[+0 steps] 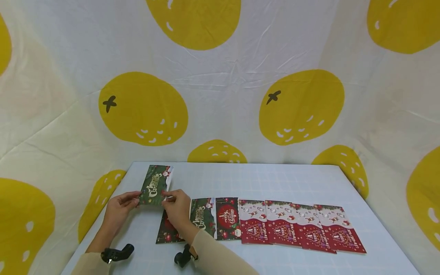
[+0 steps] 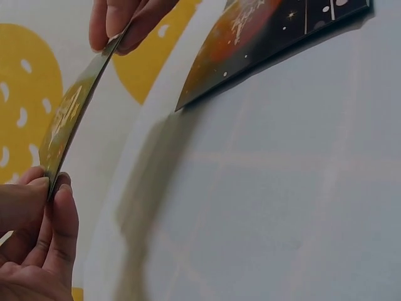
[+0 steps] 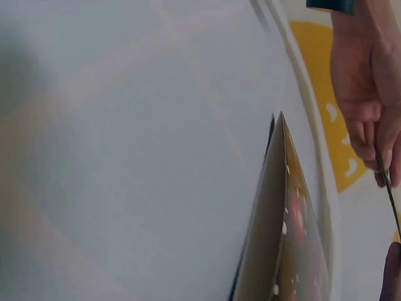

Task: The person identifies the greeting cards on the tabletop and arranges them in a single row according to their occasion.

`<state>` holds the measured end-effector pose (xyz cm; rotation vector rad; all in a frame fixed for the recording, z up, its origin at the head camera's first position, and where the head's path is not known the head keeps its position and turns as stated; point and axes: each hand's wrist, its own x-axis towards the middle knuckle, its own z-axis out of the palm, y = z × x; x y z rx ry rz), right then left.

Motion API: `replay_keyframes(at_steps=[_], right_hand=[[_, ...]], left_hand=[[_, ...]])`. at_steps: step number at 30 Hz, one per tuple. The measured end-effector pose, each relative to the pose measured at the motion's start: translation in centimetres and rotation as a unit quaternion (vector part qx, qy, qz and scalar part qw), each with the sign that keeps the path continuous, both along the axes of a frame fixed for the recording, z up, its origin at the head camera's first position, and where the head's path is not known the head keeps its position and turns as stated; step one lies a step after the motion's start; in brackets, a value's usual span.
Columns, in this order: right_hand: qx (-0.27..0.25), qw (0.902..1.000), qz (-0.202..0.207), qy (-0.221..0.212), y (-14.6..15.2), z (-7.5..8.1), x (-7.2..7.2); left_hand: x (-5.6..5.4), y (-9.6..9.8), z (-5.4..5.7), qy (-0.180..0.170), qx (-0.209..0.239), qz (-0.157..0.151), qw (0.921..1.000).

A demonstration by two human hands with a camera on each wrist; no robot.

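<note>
**Green Christmas card held up between both hands over the tabletop**

From the head view I see the left hand [image 1: 118, 208] and the right hand [image 1: 177, 208] each pinching a lower corner of a dark green card [image 1: 154, 185] lettered "Merry Christmas". The card stands nearly upright, lifted off the pale blue tabletop [image 1: 275, 179] near its left side, with its printed face toward me.

The left grip is clenched on the card: in the left wrist view the thumb and fingers [image 2: 59, 213] close on one end of the card [image 2: 69, 122], which I see almost edge on and slightly bowed. The right hand [image 2: 122, 22] pinches the far end at the top of that view. In the right wrist view the left hand [image 3: 366, 94] shows at the right edge with the thin dark edge of the card [image 3: 390, 194] just below its fingers; the right hand's own fingers are barely in that frame, so its pinch reads from the other two views.

Below the hands a row of cards [image 1: 292, 227] lies flat on the tabletop, overlapping side by side. The leftmost ones are dark green and red, partly hidden by the right wrist; the four to the right are red and white. A beige sleeve [image 1: 220, 256] covers the right forearm. The backdrop [image 1: 220, 95] is white cloth printed with large yellow fruit.
</note>
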<state>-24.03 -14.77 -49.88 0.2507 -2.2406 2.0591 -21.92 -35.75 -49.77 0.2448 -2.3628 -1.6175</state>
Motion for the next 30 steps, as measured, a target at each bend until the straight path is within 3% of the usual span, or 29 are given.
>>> replay_keyframes(at_steps=[8, 15, 21, 30], right_hand=[[0.026, 0.9986, 0.012, 0.044, -0.3, 0.5, -2.1], [0.049, 0.9976, 0.034, 0.035, -0.3, 0.8, -4.1], [0.081, 0.9957, 0.04, 0.02, -0.3, 0.9, -5.6], [0.124, 0.9917, 0.026, 0.02, -0.5, 0.3, -7.4]], left_hand=[[-1.5, 0.4, 1.0, -0.007, -0.04, 0.025, 0.9989], [-3.5, 0.8, 1.9, -0.016, -0.094, 0.059, 0.9937], [-5.1, 1.0, 2.0, -0.03, -0.104, 0.064, 0.9921], [-6.4, 0.9, 1.5, -0.05, -0.116, 0.077, 0.989]])
